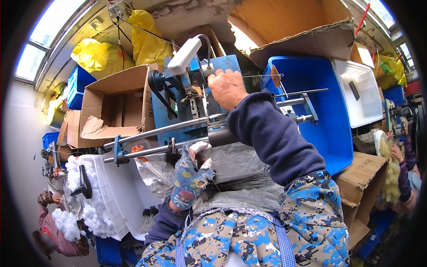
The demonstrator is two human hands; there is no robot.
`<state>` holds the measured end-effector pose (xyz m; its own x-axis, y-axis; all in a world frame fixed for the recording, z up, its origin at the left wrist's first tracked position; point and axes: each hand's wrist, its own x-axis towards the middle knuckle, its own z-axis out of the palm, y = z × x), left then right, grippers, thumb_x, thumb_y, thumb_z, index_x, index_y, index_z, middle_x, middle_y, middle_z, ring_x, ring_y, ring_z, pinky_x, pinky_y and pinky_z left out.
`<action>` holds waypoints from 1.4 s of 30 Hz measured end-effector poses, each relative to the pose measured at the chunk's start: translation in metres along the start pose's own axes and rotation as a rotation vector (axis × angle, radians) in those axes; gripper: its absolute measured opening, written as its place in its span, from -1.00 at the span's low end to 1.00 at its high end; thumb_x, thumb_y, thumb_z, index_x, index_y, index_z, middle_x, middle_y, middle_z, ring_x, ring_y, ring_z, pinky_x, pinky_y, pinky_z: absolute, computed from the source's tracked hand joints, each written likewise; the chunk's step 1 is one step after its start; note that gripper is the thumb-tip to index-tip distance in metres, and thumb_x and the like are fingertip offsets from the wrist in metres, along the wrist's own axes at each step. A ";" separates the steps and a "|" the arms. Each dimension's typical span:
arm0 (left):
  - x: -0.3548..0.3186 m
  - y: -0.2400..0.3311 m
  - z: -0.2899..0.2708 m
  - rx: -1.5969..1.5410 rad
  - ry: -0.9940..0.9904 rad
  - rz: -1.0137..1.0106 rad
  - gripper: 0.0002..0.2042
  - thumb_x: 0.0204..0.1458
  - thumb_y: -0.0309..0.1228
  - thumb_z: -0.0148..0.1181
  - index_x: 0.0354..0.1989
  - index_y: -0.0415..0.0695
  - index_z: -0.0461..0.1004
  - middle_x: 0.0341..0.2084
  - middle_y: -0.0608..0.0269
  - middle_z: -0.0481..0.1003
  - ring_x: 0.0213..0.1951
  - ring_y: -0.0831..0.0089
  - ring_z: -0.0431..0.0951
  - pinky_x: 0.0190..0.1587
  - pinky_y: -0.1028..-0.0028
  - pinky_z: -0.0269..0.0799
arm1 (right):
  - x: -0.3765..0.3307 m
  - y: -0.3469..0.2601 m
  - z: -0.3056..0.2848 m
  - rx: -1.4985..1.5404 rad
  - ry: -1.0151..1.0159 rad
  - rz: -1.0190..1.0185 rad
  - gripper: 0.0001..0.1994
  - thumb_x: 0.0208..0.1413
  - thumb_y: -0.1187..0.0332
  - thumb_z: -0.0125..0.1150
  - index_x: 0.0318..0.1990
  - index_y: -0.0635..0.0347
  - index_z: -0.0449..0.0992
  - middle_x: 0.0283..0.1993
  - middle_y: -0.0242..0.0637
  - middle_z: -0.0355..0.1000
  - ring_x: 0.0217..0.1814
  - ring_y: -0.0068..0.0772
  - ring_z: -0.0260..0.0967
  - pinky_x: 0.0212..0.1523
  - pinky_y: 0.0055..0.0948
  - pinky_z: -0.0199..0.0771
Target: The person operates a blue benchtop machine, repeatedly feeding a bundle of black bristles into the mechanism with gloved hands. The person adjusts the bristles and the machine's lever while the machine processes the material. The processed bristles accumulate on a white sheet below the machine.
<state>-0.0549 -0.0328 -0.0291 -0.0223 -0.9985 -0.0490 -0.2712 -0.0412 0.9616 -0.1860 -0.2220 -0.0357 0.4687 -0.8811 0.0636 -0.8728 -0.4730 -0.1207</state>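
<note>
A blue bench machine (175,104) stands in front of me, with a black pulley, a white box-shaped head (184,55) and two long steel rods (167,130) across its front. My right hand (227,89) lies on its top with curled fingers, next to a white part (207,70); what the fingers grip is hidden. Below the rods is my left hand (190,175), in a worn patterned blue glove with pale wrapped fingertips. Its thumb and fingers are bent toward each other, and what they hold is too dark to tell. Thin dark wires (242,181) lie on grey sheeting over my lap.
An open cardboard box (115,107) stands left of the machine, a deep blue bin (329,120) and a white tray (362,93) right. White fluffy pieces (91,200) heap beside a white crate (118,196). Other people sit at far left and far right.
</note>
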 end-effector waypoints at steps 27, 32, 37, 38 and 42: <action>0.004 -0.006 0.003 -0.045 -0.003 -0.046 -0.72 0.04 -0.59 -0.02 -0.04 -0.20 0.32 -0.29 0.24 0.41 -0.49 0.53 0.46 -0.48 0.62 0.36 | -0.004 0.003 0.005 0.047 0.128 -0.093 -0.87 -0.10 0.50 0.02 -0.34 0.18 0.43 -0.31 -0.22 0.41 -0.17 -0.15 0.34 -0.25 -0.24 0.38; 0.005 -0.004 0.004 -0.017 0.028 -0.070 -0.66 -0.09 -0.60 0.09 -0.06 -0.23 0.34 -0.34 0.23 0.44 -0.42 0.50 0.48 -0.36 0.57 0.38 | -0.004 0.003 0.007 0.055 0.153 -0.100 -0.87 -0.10 0.49 0.03 -0.35 0.20 0.43 -0.31 -0.22 0.41 -0.17 -0.16 0.35 -0.26 -0.25 0.39; 0.005 -0.007 0.004 -0.007 0.037 -0.038 -0.66 -0.10 -0.59 0.10 -0.07 -0.23 0.35 -0.35 0.23 0.44 -0.40 0.48 0.48 -0.31 0.55 0.38 | -0.003 0.001 0.005 0.034 0.118 -0.080 -0.88 -0.10 0.49 0.04 -0.35 0.20 0.44 -0.30 -0.22 0.42 -0.17 -0.16 0.35 -0.25 -0.27 0.40; 0.005 -0.008 0.003 0.017 0.018 -0.011 -0.69 -0.04 -0.58 0.06 -0.06 -0.23 0.34 -0.33 0.24 0.42 -0.43 0.50 0.47 -0.37 0.57 0.38 | -0.003 0.002 0.005 0.036 0.119 -0.080 -0.88 -0.10 0.49 0.04 -0.35 0.20 0.44 -0.30 -0.22 0.42 -0.17 -0.17 0.35 -0.25 -0.27 0.40; 0.006 -0.009 0.002 -0.004 -0.006 -0.029 -0.72 0.03 -0.55 0.02 -0.04 -0.22 0.33 -0.32 0.25 0.41 -0.46 0.50 0.46 -0.42 0.58 0.37 | -0.004 0.003 0.004 0.042 0.138 -0.096 -0.88 -0.10 0.49 0.04 -0.36 0.20 0.44 -0.31 -0.22 0.42 -0.17 -0.16 0.35 -0.25 -0.27 0.40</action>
<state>-0.0547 -0.0382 -0.0382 -0.0204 -0.9967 -0.0781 -0.2682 -0.0698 0.9608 -0.1894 -0.2201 -0.0407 0.5239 -0.8251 0.2116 -0.8170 -0.5570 -0.1489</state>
